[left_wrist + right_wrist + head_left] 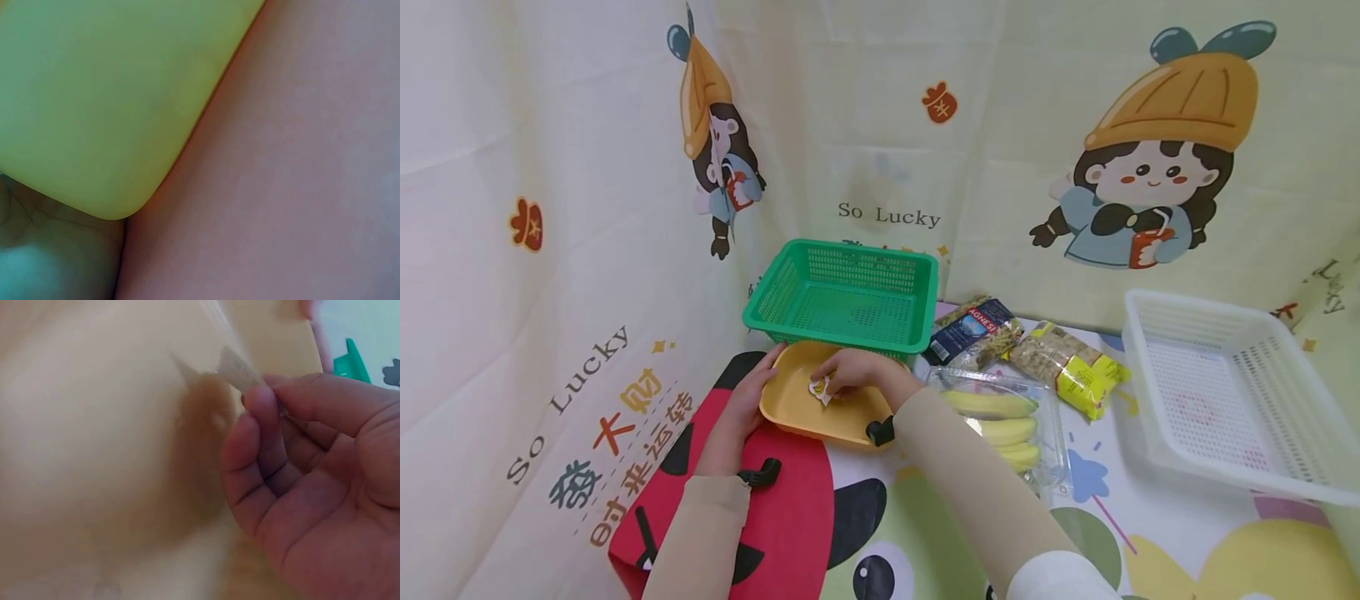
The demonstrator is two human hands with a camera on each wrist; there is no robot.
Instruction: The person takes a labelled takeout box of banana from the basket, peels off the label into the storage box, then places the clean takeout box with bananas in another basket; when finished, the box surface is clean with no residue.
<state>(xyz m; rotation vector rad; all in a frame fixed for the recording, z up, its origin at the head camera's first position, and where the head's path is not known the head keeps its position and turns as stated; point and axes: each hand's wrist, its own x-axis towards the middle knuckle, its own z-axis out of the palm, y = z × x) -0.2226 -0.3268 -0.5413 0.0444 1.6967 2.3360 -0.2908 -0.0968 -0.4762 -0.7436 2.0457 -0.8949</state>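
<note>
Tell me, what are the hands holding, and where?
Right hand pinches a small packet by its edge over the yellow tray; left hand grips the tray's left rim.

Under the fingers [835, 379] a plain yellow tray [790, 404]; pinched in them, a white scrap [820, 390] with yellow print. Beyond them a green mesh basket [844, 296]. Off to their right, a white mesh basket [1225, 392], yellow bananas [1000, 421], and the desk [1150, 533] in cartoon print.

Beige long sleeves [955, 475] cover both arms; black wrist straps [758, 475]; white upper sleeve.
</note>
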